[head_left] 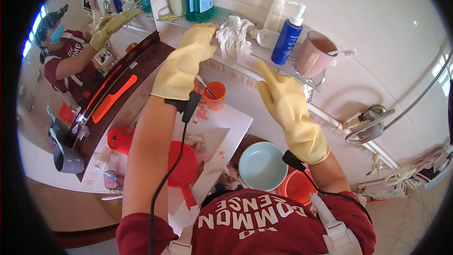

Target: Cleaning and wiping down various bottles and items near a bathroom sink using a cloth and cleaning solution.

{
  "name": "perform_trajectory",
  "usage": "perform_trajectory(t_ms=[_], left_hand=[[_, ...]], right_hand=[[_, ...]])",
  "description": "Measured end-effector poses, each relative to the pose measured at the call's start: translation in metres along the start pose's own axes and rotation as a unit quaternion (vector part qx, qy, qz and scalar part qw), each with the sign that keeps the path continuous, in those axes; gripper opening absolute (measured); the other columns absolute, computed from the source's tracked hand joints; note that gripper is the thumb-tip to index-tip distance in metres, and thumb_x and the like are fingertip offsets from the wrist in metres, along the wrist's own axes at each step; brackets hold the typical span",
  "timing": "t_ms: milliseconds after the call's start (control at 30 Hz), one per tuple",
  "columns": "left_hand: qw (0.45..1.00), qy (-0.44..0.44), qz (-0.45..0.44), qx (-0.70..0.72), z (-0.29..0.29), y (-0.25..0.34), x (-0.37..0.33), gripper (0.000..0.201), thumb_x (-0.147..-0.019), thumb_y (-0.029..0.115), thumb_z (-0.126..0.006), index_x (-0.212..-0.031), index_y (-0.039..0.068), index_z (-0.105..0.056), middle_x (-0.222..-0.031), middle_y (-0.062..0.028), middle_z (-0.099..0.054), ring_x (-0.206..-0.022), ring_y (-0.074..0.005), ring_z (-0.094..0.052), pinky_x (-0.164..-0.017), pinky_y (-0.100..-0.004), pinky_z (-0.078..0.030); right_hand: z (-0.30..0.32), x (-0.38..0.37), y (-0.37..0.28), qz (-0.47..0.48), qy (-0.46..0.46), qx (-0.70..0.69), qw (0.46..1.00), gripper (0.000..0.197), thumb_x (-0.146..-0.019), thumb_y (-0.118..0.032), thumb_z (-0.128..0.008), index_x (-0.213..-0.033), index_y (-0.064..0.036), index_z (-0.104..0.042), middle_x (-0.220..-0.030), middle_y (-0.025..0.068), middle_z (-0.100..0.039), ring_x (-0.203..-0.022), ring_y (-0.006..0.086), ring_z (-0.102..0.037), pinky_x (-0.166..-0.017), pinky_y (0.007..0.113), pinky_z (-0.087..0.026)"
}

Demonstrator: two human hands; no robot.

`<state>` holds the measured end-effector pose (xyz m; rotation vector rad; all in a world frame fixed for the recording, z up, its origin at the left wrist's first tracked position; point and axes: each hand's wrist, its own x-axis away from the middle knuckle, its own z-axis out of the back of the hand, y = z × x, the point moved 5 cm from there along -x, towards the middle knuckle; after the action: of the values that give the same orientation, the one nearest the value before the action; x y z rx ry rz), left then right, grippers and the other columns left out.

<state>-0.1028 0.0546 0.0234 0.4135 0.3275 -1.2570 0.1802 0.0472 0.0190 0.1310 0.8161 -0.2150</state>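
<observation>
Both my hands wear yellow rubber gloves at a narrow wire wall shelf (255, 52). My left hand (186, 59) is over the shelf's left part, fingers bent forward and thumb apart, holding nothing I can see. Right beside its fingertips lies a crumpled white cloth or tissue (234, 37); whether they touch is unclear. Just beyond that hand stand green mouthwash bottles (204, 0). My right hand (289, 106) is open and empty below the shelf edge, fingers spread and pointing up toward a blue pump bottle (286, 42). A white tube (265, 38) lies behind.
A pink cup (315, 54) with a toothbrush stands at the shelf's right end. Below are an orange cup (214, 95), a red dipper (181, 165), and a pale blue basin (263, 166). On the left, a mirror (80, 0) rises behind a dark ledge with an orange comb (114, 99).
</observation>
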Motion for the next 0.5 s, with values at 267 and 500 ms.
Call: perform_trajectory(t_ms=[267,500], left_hand=[[0.966,0.151,-0.077,0.196,0.037,0.046,-0.003,0.031,-0.093,0.016,-0.062,-0.121,0.006,-0.071,-0.14,-0.0241,-0.06,-0.133,-0.0389,-0.054,-0.111,-0.0434,-0.042],[0.991,-0.043,-0.052,-0.119,0.014,0.1,-0.013,0.037,-0.099,0.037,-0.054,-0.126,0.021,-0.074,-0.163,-0.0188,-0.038,-0.152,-0.0407,-0.031,-0.122,-0.0442,-0.028]], right_hand=[[0.006,0.049,0.037,-0.154,-0.013,-0.027,0.988,0.055,-0.094,-0.014,-0.064,-0.146,-0.0031,-0.049,-0.077,0.0203,-0.066,-0.069,0.0407,-0.065,-0.064,0.051,-0.052],[0.017,0.062,0.033,-0.142,-0.014,-0.101,0.985,0.049,-0.094,-0.01,-0.063,-0.142,-0.0045,-0.054,-0.08,0.0216,-0.067,-0.069,0.0424,-0.064,-0.064,0.051,-0.052]])
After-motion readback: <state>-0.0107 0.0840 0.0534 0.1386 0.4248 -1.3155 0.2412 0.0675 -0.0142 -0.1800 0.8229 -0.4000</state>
